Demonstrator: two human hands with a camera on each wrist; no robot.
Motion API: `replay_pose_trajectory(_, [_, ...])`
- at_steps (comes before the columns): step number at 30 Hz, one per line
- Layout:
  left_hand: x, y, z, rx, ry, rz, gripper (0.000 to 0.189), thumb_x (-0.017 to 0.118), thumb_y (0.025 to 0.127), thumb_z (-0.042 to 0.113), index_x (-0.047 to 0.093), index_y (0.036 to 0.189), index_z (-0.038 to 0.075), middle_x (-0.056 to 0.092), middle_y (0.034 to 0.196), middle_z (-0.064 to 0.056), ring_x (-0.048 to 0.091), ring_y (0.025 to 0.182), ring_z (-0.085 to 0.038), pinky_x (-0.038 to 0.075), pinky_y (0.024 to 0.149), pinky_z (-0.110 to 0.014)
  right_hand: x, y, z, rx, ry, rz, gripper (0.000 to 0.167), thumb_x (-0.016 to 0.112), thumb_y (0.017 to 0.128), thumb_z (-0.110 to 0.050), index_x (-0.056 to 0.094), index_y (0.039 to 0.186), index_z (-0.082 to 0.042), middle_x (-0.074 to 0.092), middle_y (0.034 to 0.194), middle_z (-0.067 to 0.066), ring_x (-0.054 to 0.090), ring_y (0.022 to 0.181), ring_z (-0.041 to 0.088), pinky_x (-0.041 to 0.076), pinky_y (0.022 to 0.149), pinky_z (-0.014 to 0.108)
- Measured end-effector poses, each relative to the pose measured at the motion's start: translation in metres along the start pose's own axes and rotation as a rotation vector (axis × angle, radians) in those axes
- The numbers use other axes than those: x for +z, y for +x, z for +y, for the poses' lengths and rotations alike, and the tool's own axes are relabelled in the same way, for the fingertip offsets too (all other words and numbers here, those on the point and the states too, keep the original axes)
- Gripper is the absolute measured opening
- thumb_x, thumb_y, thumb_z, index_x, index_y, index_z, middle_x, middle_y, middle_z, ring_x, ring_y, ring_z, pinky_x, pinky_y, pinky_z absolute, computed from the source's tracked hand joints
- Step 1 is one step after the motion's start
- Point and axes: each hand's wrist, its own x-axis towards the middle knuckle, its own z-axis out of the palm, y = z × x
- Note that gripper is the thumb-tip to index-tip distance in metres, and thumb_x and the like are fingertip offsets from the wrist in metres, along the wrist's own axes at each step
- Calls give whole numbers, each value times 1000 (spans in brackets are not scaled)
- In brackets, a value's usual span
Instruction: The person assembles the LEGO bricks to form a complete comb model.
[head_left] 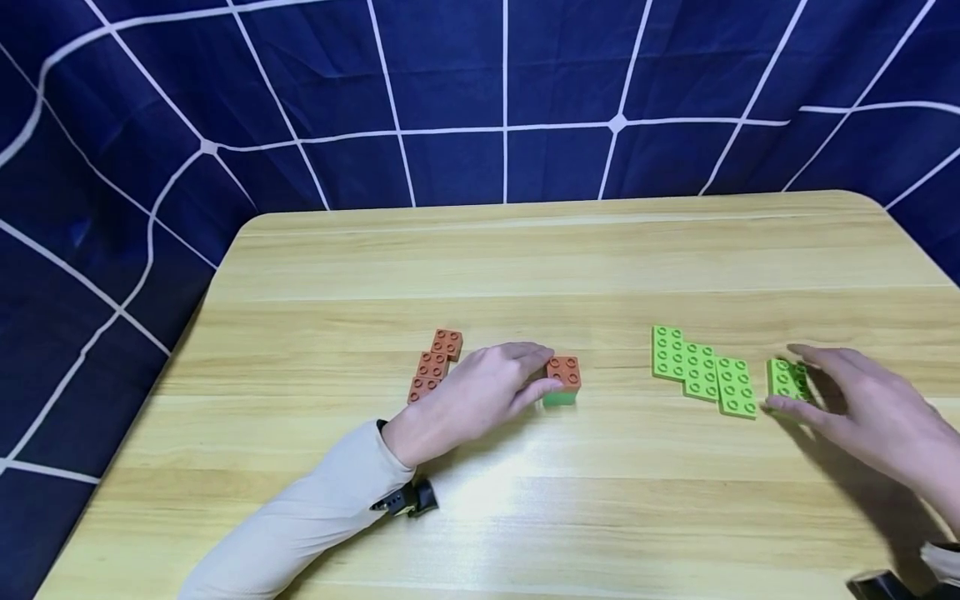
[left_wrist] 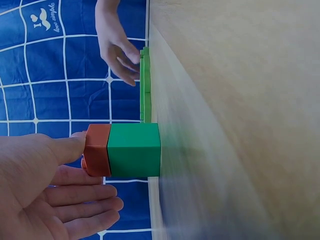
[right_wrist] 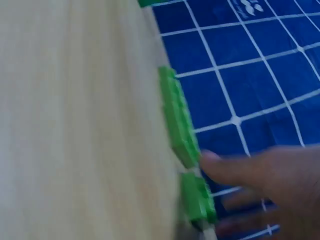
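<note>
My left hand (head_left: 480, 387) holds a small red toy brick (head_left: 563, 372) between thumb and index finger, its other fingers stretched out. That brick sits on top of a green block (left_wrist: 134, 150), which stands upright on the table. At the right, my right hand (head_left: 870, 404) hovers over a single light green studded brick (head_left: 783, 379), thumb and fingers spread on either side of it. In the right wrist view the hand is blurred, and its thumb (right_wrist: 217, 167) overlaps the end of a light green row.
Three light green bricks (head_left: 701, 372) lie side by side in a stepped row between the hands. Several red bricks (head_left: 432, 365) form a staggered line left of the left hand, partly hidden by it. Behind the wooden table (head_left: 525, 258) hangs a blue cloth (head_left: 450, 75) with white lines.
</note>
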Motion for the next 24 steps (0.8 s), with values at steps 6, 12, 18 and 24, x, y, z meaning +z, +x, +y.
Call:
replay_pose_trajectory(6, [0, 0, 0, -7, 5, -5, 46, 54, 99, 35, 62, 123, -3, 64, 122, -18, 63, 112, -27, 51, 93, -25, -8, 4, -5, 196, -25, -210, 60, 60, 92, -50, 54, 96, 9, 55, 78, 16, 53, 67, 34, 42, 48, 43])
replay_pose_trajectory(12, [0, 0, 0, -2, 7, -6, 46, 53, 99, 35, 62, 122, -3, 64, 122, -18, 63, 113, -26, 50, 94, -25, -17, 3, -11, 251, -73, -271, 43, 68, 88, -37, 58, 95, 4, 54, 76, 15, 51, 67, 35, 39, 45, 46])
replay_pose_trajectory(18, [1, 0, 0, 3, 8, 1, 45, 54, 99, 34, 63, 122, -4, 65, 121, -19, 63, 113, -27, 50, 94, -26, -14, 5, -22, 241, -87, -212, 33, 71, 87, -33, 59, 86, -2, 51, 77, 14, 48, 65, 32, 36, 41, 43])
replay_pose_trajectory(24, [0, -1, 1, 5, 16, 1, 46, 54, 99, 34, 62, 123, -4, 64, 121, -19, 63, 112, -27, 50, 94, -26, -9, 7, -22, 223, -90, -142, 35, 71, 88, -30, 59, 94, 3, 55, 82, 22, 54, 67, 38, 36, 39, 47])
